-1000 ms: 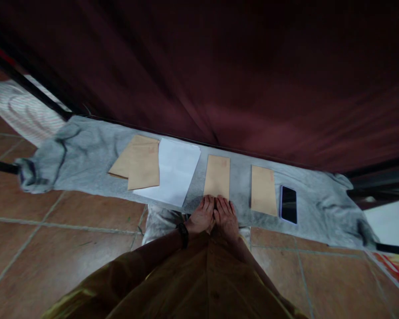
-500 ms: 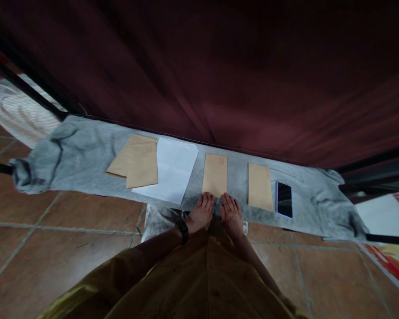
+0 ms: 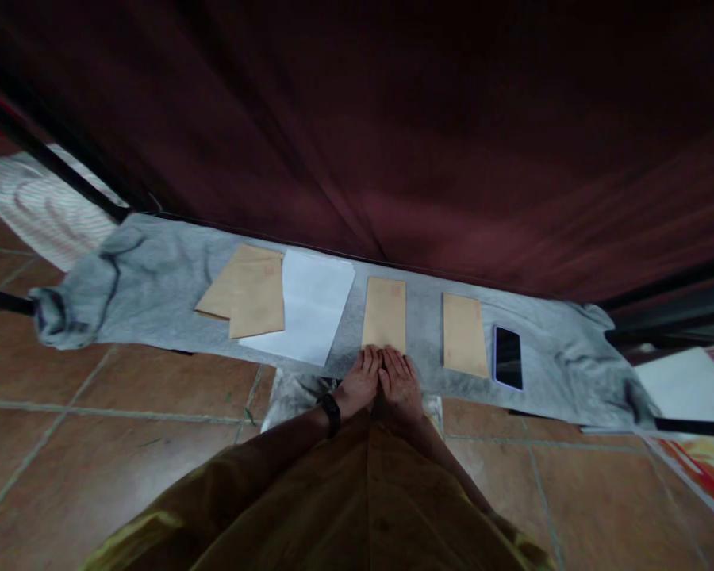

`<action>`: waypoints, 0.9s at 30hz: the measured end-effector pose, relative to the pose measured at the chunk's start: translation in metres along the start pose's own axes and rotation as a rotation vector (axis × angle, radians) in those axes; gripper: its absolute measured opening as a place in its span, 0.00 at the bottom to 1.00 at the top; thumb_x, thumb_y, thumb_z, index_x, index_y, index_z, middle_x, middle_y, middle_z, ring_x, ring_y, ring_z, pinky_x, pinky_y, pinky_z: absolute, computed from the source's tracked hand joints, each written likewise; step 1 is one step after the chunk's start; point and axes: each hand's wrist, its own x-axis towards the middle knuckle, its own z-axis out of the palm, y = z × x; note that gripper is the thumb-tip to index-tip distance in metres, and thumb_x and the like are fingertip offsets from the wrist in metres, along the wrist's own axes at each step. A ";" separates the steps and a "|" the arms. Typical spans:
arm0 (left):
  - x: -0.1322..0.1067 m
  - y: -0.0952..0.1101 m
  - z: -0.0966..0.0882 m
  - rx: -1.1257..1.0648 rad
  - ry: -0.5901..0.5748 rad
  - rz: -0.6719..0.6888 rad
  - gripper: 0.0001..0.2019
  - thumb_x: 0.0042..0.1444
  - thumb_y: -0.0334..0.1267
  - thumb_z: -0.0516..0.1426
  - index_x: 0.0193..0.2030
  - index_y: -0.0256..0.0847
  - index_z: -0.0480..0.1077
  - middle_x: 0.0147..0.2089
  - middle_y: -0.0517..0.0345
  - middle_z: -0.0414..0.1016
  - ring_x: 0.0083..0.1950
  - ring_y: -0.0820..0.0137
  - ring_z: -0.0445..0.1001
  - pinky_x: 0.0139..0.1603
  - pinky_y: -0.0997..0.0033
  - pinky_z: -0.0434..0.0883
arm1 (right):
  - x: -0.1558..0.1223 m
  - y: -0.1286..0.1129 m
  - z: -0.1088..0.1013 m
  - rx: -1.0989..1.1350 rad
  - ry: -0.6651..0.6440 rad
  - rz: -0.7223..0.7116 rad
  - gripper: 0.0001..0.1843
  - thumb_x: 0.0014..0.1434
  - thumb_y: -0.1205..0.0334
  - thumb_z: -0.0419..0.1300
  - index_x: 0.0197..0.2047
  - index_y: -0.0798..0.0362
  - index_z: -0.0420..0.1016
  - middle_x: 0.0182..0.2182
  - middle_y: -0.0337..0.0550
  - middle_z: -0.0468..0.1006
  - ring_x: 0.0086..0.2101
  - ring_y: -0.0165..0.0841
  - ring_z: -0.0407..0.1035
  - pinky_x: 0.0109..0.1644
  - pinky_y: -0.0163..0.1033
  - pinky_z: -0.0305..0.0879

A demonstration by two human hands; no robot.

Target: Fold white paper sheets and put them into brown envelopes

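Observation:
My left hand (image 3: 361, 381) and my right hand (image 3: 399, 383) lie flat side by side, fingers stretched out, on the near end of a brown envelope (image 3: 385, 312). The envelope rests on a grey cloth (image 3: 155, 277) spread over the floor. A black band circles my left wrist. Neither hand holds anything. Another brown envelope (image 3: 465, 344) lies to the right, and a dark phone (image 3: 508, 357) lies beyond it. To the left are a white sheet (image 3: 309, 305) and a small stack of brown envelopes (image 3: 247, 290).
A dark red curtain (image 3: 393, 135) hangs just behind the cloth. Terracotta floor tiles (image 3: 95, 428) spread in front. A striped cloth (image 3: 41, 206) lies at far left, white paper (image 3: 684, 388) and a colourful print at far right. Black bars cross both sides.
My hands had drawn apart half a second ago; now they are together again at the envelope's near end. The view shifted slightly.

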 end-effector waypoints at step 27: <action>0.000 -0.005 -0.011 -0.146 -0.057 -0.026 0.31 0.64 0.39 0.47 0.71 0.22 0.54 0.69 0.29 0.63 0.72 0.50 0.59 0.70 0.47 0.57 | -0.005 0.016 -0.009 -0.113 0.024 0.123 0.27 0.73 0.59 0.45 0.71 0.61 0.59 0.68 0.56 0.63 0.67 0.43 0.56 0.70 0.53 0.52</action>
